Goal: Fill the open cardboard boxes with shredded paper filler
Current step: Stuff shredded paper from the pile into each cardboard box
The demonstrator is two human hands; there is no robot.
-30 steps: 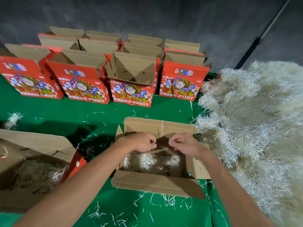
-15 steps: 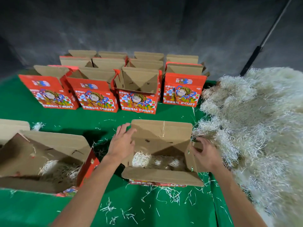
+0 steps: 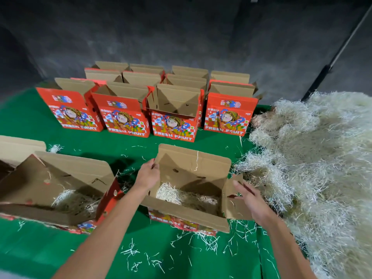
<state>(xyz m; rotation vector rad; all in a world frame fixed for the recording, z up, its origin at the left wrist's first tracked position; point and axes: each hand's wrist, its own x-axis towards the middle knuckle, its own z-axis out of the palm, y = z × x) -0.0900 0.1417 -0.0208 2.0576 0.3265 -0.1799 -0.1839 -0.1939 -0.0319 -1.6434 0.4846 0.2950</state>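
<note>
Shredded paper filler (image 3: 185, 195) lies in a thin layer at the bottom of the open box (image 3: 193, 172) between the two hands — the floor of it is covered only in part. The left hand (image 3: 148, 176) pinches the left edge of that box's raised back flap, thumb and fingers curled round the cardboard. The right hand (image 3: 249, 195) hangs just beside the box's right side flap, fingers spread and relaxed, gripping nothing; I cannot tell whether it touches the flap.

To the left a second box (image 3: 60, 184) lies open with a shallow nest of filler in it. Right of the hands the big pile of shredded paper (image 3: 314, 158) spreads over the green table (image 3: 60, 250), its edge near the box, and loose strands are scattered in front.

Farther back stand rows of red fruit boxes (image 3: 175, 113) with flaps up — the one whose inside shows looks bare, the others hide theirs. By my judgement the work is early: two boxes started, neither full, and the upright ones all left to do.
</note>
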